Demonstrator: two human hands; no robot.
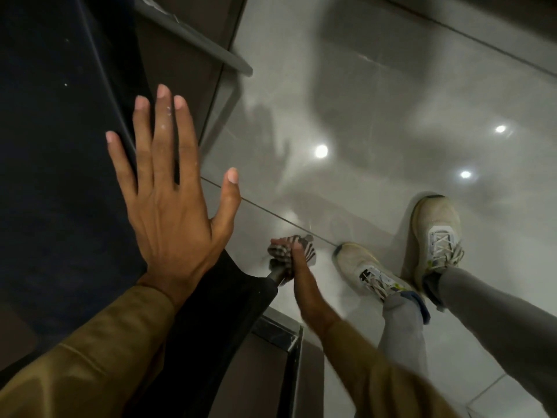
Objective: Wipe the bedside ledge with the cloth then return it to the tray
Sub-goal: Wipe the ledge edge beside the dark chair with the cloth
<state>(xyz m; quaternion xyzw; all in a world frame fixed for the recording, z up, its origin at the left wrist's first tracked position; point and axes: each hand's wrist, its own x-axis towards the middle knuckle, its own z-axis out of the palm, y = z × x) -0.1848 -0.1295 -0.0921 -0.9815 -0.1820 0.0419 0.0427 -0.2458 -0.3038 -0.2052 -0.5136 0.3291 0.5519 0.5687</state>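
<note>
My left hand (171, 188) is spread flat with fingers apart, held over the dark bedding (60, 152) at the bed's edge, holding nothing. My right hand (298, 267) reaches down low and is closed around a striped dark-and-white cloth (289, 251), bunched against the end of a dark rounded edge near the floor. A dark narrow ledge (274, 330) with a pale trim runs just below my right forearm. No tray is in view.
Glossy grey floor tiles (376, 131) fill the right side, with ceiling lights reflected in them. My two feet in pale sneakers (434, 236) stand right of the cloth. A grey bed frame rail (199, 34) crosses the top.
</note>
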